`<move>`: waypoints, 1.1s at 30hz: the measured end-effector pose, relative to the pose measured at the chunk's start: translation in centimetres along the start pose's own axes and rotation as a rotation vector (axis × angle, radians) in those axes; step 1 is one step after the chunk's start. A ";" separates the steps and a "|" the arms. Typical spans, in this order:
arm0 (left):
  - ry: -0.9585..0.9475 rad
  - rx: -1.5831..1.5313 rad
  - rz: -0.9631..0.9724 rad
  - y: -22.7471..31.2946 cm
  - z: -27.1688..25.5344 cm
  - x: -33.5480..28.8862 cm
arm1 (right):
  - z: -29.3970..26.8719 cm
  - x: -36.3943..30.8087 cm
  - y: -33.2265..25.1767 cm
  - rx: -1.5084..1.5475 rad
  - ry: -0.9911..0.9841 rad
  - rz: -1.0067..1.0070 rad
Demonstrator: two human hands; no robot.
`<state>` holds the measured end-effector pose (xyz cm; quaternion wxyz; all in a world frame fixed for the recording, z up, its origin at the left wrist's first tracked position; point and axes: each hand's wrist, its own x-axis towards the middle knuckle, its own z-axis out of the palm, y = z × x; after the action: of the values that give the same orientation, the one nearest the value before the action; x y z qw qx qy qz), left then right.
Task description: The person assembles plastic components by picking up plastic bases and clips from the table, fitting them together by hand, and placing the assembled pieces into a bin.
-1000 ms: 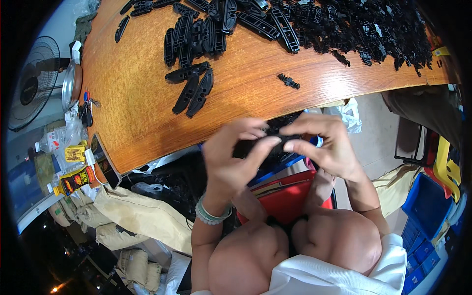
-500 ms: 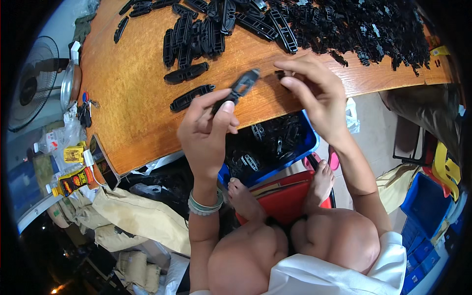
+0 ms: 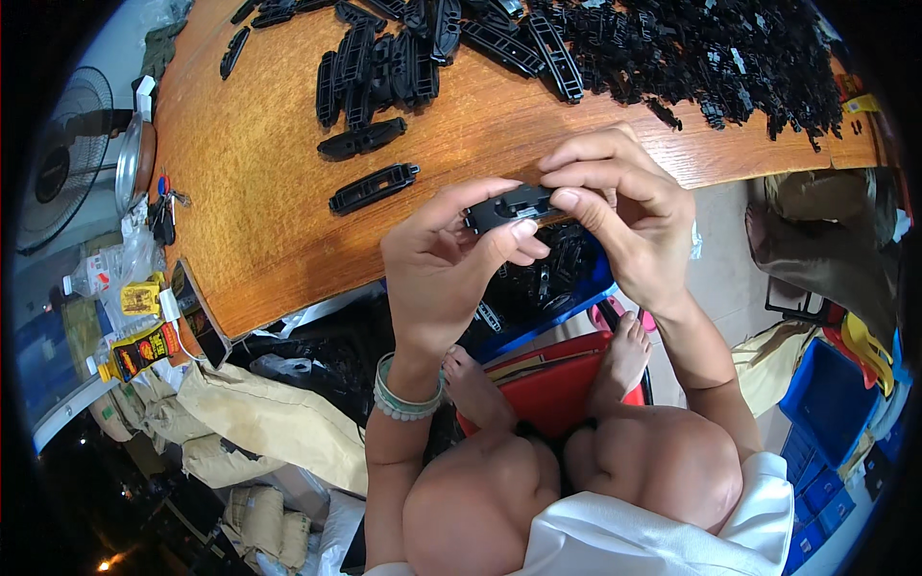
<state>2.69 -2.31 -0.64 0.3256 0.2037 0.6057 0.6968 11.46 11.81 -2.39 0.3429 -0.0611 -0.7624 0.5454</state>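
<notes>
My left hand (image 3: pixel 437 259) grips a long black plastic part (image 3: pixel 499 212) between thumb and fingers, above the table's front edge. The part lies roughly level, with a slot in its upper side. Thumb and fingers of my right hand (image 3: pixel 639 216) pinch its right end. Whether a small piece sits under those fingertips is hidden. A similar black part (image 3: pixel 375 188) lies alone on the wooden table (image 3: pixel 259 221), left of my hands. Behind it is another single part (image 3: pixel 362 139), close to a cluster of such parts (image 3: pixel 379 77).
A big heap of small black pieces (image 3: pixel 711 67) covers the table's far right. Below the edge, a blue bin (image 3: pixel 607 293) holds more black parts. A red container (image 3: pixel 552 384) stands between my feet. At left are a fan (image 3: pixel 65 163) and keys (image 3: pixel 165 211).
My left hand has moved right and turned the part level. My right hand, which held a small dark piece apart from it, has come onto the part's right end.
</notes>
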 end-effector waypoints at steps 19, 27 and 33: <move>-0.030 0.046 -0.075 0.6 -0.4 -0.3 | 0.0 -0.5 -0.2 -0.328 -0.026 -0.230; -0.109 0.183 0.078 0.1 -0.9 -1.0 | 0.2 -1.8 -0.7 -0.007 -0.151 0.225; 0.013 0.567 0.375 -0.4 -3.6 -1.2 | -1.7 -2.4 -1.0 0.097 -0.486 0.440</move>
<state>1.19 -5.72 -1.52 0.1185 0.3895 0.7294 0.5497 14.54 11.65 -2.29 0.0272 -0.0759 -0.7635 0.6408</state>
